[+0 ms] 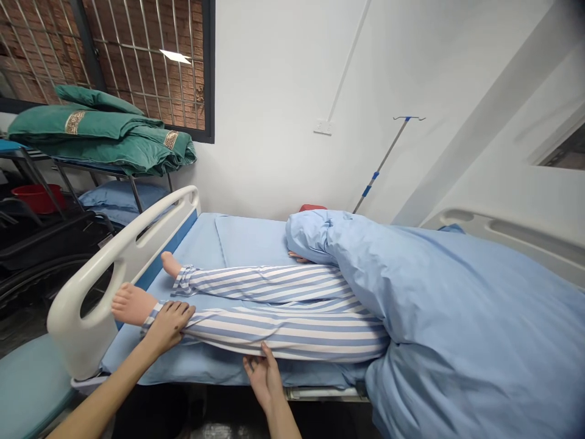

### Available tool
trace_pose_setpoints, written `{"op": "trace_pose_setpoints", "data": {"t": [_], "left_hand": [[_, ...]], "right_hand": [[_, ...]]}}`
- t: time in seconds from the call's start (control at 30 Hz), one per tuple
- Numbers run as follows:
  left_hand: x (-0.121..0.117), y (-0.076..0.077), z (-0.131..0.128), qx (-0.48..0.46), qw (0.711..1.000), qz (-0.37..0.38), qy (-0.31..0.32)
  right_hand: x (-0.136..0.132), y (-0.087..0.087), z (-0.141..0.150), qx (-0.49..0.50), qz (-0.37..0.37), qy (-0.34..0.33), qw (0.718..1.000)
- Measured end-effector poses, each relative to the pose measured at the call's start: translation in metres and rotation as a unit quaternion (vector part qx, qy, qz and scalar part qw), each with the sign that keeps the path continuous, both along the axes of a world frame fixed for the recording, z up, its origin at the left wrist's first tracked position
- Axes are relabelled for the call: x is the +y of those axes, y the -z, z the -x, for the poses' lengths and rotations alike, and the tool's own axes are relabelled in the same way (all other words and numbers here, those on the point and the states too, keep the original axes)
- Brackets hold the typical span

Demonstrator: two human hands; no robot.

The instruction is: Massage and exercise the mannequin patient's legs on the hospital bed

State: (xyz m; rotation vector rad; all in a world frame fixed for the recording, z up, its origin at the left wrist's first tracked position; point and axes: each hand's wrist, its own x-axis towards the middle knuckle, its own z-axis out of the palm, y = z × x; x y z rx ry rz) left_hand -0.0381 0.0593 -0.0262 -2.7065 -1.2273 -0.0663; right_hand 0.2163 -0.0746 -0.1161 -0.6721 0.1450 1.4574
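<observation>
Two legs in blue-and-white striped trousers (283, 329) lie stretched out on the light blue bed sheet (249, 235); the bare foot (133, 303) has a smooth look, like a manikin's. My left hand (171, 323) is wrapped over the nearer leg just above the ankle. Beside that leg's knee, my right hand (264, 378) is palm up with its fingers apart. Its fingertips and thumb meet the underside and side of the trouser leg. A bunched blue quilt (425, 292) covers the upper body, and part of a hand (299, 257) shows at its edge.
The white footboard (123, 250) rises at the left end of the bed. An IV pole (384, 161) stands by the wall. Folded green blankets (100, 134) lie on a rack, near a wheelchair (50, 256). A round stool seat (31, 384) is at lower left.
</observation>
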Motion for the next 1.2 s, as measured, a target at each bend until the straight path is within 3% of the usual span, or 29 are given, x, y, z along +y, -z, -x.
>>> {"op": "trace_pose_setpoints", "data": {"t": [0.1,0.17,0.4,0.5,0.67,0.83,1.0,1.2], "left_hand": [[0.006,-0.014,-0.003,0.003,1.000,-0.007,0.007],[0.009,-0.009,-0.003,-0.002,1.000,-0.009,0.005],[0.004,0.065,-0.002,-0.035,0.997,0.037,-0.049],[0.003,0.079,-0.003,-0.054,0.996,0.035,-0.067],[0.002,0.078,-0.005,-0.066,0.994,0.027,-0.082],[-0.001,0.078,-0.007,-0.076,0.993,0.021,-0.089],[-0.004,0.073,-0.014,-0.074,0.992,0.041,-0.094],[-0.010,0.073,-0.030,-0.068,0.989,0.075,-0.110]], "right_hand": [[0.004,-0.007,0.000,-0.016,-0.002,0.003,1.000],[0.005,-0.007,0.001,-0.021,0.001,0.002,1.000],[-0.001,0.016,-0.004,-0.041,0.026,-0.010,0.999],[-0.002,0.020,-0.007,-0.042,0.029,-0.024,0.998],[-0.010,0.017,-0.003,-0.091,0.027,-0.048,0.994],[-0.037,0.005,-0.002,-0.172,0.056,-0.128,0.975],[-0.050,-0.016,0.005,-0.290,0.062,-0.261,0.919],[-0.025,-0.042,0.026,-0.389,-0.022,-0.339,0.857]]}}
